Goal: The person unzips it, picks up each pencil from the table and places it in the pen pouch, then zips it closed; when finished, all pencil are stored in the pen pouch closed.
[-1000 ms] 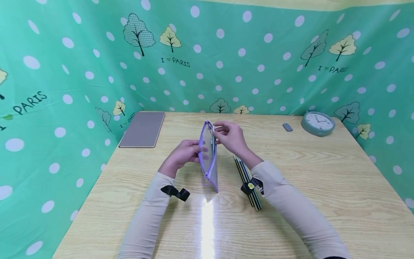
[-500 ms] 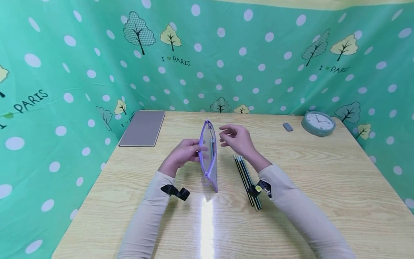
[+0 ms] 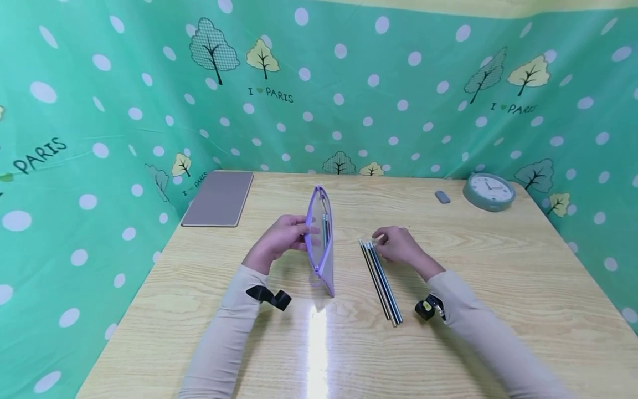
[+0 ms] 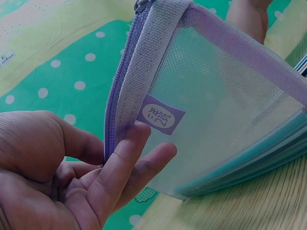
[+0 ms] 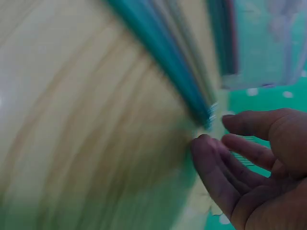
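My left hand (image 3: 283, 237) pinches one side of a purple-edged mesh zipper pouch (image 4: 201, 91), thumb on one face and fingers on the other. The pouch stands on edge on the table, its mouth unzipped and gaping. Several pencils (image 3: 326, 227) are inside, along its right wall. To the pouch's right, several more pencils (image 3: 382, 285) lie side by side in a bundle on the wood. At their far ends is my right hand (image 3: 400, 246), fingers loosely bent. In the right wrist view a gap shows between its thumb and fingertips (image 5: 204, 143), right by the pencil ends.
A grey notebook (image 3: 219, 199) lies at the back left of the wooden table (image 3: 199, 310). Toward the back right are a small grey eraser-like block (image 3: 442, 197) and a round clock (image 3: 490, 191). A green dotted curtain (image 3: 344, 83) hangs behind and along the sides.
My right hand has let go of a pencil in the pouch, then moved right and toward me to the pencil bundle. The left hand and pouch have stayed nearly still.
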Available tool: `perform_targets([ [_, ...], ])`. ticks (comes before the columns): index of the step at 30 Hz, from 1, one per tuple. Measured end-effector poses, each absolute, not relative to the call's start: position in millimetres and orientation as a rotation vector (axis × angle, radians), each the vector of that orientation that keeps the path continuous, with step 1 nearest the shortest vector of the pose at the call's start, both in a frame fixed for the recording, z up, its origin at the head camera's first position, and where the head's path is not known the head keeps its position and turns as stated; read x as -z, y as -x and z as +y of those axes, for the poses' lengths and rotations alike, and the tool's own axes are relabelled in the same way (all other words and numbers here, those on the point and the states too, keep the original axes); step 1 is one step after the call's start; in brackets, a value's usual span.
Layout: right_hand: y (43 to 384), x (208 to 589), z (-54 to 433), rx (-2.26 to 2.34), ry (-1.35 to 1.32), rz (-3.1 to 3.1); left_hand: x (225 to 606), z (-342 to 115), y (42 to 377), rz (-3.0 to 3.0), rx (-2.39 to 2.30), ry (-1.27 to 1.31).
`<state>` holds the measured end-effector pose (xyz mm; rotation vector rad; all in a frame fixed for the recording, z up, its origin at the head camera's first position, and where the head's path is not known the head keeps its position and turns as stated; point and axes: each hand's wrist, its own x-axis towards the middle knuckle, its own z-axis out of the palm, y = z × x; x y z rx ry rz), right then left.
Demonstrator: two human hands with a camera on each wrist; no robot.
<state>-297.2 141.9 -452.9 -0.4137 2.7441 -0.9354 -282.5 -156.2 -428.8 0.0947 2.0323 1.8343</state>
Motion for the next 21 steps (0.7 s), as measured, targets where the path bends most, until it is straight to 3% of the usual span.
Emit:
perform_targets([
  [21,304,450,141,0.944,0.328,2.615,430,-155,284,2.017,-1.843,-0.080],
])
